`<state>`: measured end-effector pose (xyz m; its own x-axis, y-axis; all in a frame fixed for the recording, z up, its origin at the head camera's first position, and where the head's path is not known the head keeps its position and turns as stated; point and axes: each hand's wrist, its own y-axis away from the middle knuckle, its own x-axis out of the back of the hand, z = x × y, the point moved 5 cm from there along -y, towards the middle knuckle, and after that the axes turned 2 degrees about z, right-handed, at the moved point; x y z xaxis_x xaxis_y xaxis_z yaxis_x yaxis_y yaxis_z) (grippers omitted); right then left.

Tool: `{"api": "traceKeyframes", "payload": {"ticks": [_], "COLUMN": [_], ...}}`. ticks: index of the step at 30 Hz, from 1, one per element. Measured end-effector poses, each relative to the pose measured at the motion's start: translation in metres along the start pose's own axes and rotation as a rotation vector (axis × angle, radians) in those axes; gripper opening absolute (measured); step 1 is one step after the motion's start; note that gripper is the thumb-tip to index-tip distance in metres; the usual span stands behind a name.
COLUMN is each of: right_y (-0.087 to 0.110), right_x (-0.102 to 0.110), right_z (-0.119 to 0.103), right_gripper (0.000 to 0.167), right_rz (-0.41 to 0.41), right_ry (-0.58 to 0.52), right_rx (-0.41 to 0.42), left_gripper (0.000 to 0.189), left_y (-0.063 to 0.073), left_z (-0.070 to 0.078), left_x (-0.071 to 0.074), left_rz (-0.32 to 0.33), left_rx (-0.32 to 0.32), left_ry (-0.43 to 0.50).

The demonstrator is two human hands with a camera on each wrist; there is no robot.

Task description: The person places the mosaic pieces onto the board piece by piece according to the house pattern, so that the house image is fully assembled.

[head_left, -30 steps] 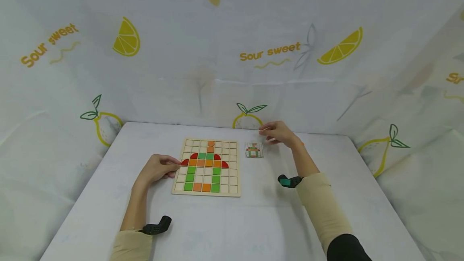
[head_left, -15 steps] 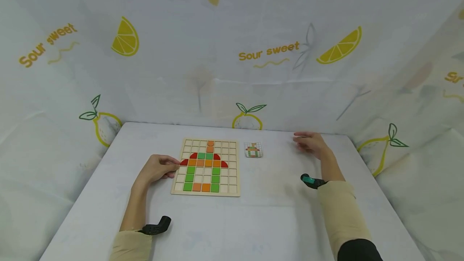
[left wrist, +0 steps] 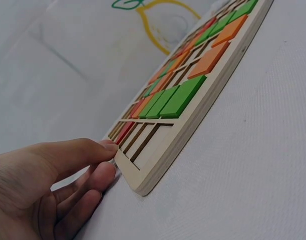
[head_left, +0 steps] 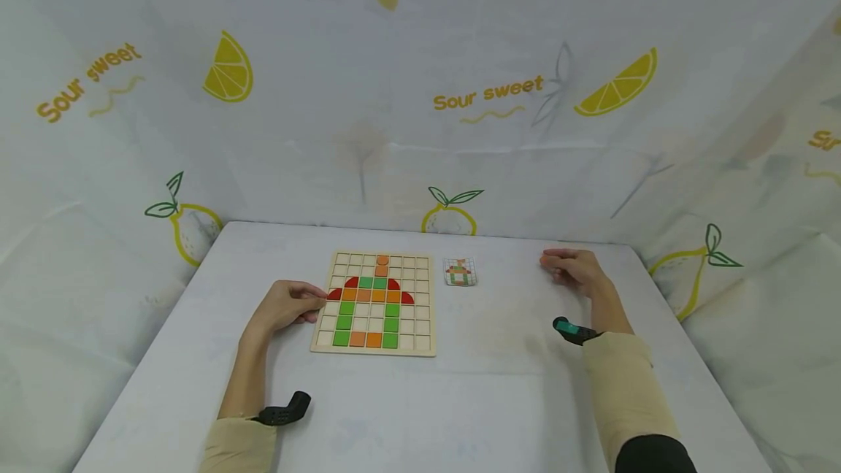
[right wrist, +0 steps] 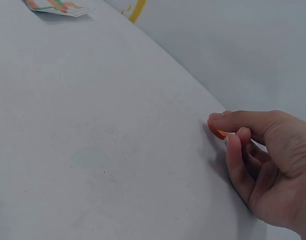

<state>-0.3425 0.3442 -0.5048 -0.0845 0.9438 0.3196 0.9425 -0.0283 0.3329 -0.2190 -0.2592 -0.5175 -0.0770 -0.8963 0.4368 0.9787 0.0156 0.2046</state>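
A wooden grid board (head_left: 423, 320) lies flat on the table, with green, orange and red pieces set in its squares. One orange disc (head_left: 382, 260) sits in the top row. At the board's left edge my left hand (head_left: 292, 304) grips the rim, thumb on top and the other fingers curled beside it, as the left wrist view shows. Over at the far right, my right hand (head_left: 574, 269) pinches a small orange piece (right wrist: 217, 131) between thumb and fingertips, close over the tabletop. Fingers cover much of that piece, and its full shape is hidden.
A small pattern card (head_left: 460, 272), printed with a similar coloured figure, lies just right of the board with a lifted edge. The white-covered table (head_left: 420, 414) ends at the back against a hanging cloth (head_left: 315, 130) printed with lemons.
My right hand has moved right, away from beside the card to the far right of the table, and now pinches the orange piece there. My left hand and the board have stayed still.
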Motion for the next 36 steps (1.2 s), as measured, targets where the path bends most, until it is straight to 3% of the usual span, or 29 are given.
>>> {"api": "traceKeyframes", "payload": {"ticks": [10, 18, 27, 36], "right_y": [-0.002, 0.020, 0.006, 0.002], "right_x": [0.000, -0.009, -0.002, -0.002], "right_z": [0.003, -0.022, -0.001, 0.002], "right_gripper": [0.059, 0.057, 0.059, 0.056], "right_rz": [0.025, 0.021, 0.094, 0.115], "right_ry": [0.038, 0.037, 0.103, 0.129], "right_rx": [-0.003, -0.020, 0.011, 0.060], "left_gripper": [0.028, 0.028, 0.028, 0.028], "left_y": [0.000, 0.001, 0.001, 0.001], "left_z": [0.000, 0.001, 0.000, 0.001], "left_x": [0.000, 0.000, 0.000, 0.000], "left_rz": [0.004, 0.005, 0.004, 0.004], "left_rx": [0.002, 0.008, 0.007, 0.005], "left_ry": [0.001, 0.001, 0.007, 0.008]}}
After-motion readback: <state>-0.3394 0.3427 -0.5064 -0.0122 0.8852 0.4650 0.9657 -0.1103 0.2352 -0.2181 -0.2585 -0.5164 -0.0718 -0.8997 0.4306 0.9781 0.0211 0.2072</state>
